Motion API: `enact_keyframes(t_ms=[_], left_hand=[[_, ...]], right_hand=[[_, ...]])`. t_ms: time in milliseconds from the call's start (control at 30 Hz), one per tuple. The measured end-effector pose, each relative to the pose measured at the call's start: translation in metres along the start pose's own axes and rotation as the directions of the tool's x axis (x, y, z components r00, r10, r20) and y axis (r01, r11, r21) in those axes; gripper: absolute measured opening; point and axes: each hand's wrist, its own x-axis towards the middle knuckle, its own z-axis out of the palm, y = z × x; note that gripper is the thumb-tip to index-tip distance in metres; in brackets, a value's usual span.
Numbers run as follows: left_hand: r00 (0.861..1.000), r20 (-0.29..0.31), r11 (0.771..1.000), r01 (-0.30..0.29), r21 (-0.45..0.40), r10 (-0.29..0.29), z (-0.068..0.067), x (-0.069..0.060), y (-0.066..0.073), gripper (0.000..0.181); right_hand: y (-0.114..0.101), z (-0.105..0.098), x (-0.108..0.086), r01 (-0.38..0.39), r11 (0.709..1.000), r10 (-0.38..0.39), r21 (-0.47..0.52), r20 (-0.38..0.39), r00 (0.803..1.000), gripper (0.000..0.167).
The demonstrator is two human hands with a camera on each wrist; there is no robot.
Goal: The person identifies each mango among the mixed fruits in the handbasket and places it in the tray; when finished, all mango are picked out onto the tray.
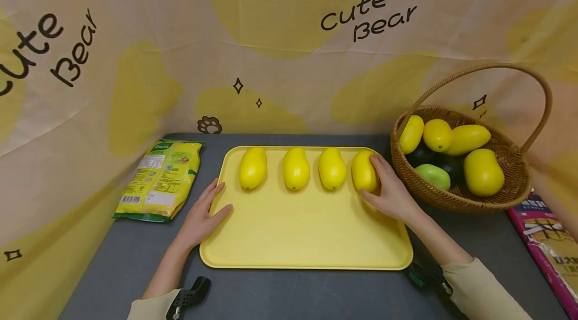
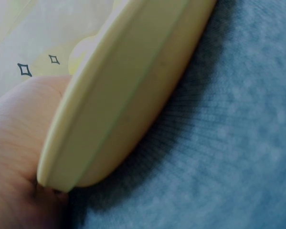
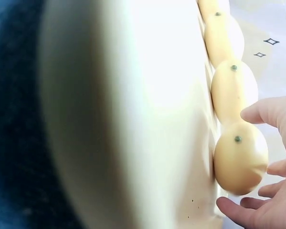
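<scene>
Four-sided and yellow, a tray (image 1: 305, 229) carries several yellow mangoes in a row near its far edge. My right hand (image 1: 392, 192) is around the rightmost mango (image 1: 363, 172), thumb at its near end and fingers at its far right side. In the right wrist view that mango (image 3: 240, 160) sits between thumb and curved fingers, with the row stretching beyond. My left hand (image 1: 201, 217) rests at the tray's left rim, fingers extended, thumb over the inside. The left wrist view shows the tray's edge (image 2: 114, 95) partly hiding this hand (image 2: 23, 138).
A wicker basket (image 1: 510, 204) with yellow fruit, a green one and dark ones stands right of the tray. On the left lies a yellow-green packet (image 1: 158, 179); a purple packet (image 1: 542, 240) is at the far right. A patterned cloth (image 1: 280, 34) hangs behind the grey table (image 1: 293, 295).
</scene>
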Motion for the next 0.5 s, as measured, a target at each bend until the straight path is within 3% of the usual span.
enact_keyframes(t_ms=[500], left_hand=[[1.000,0.006,1.000,0.006,-0.007,-0.006,0.000,0.000,0.000,0.067]], right_hand=[[-0.020,-0.006,-0.030,0.069,0.997,-0.069,-0.046,-0.001,0.998,0.085]])
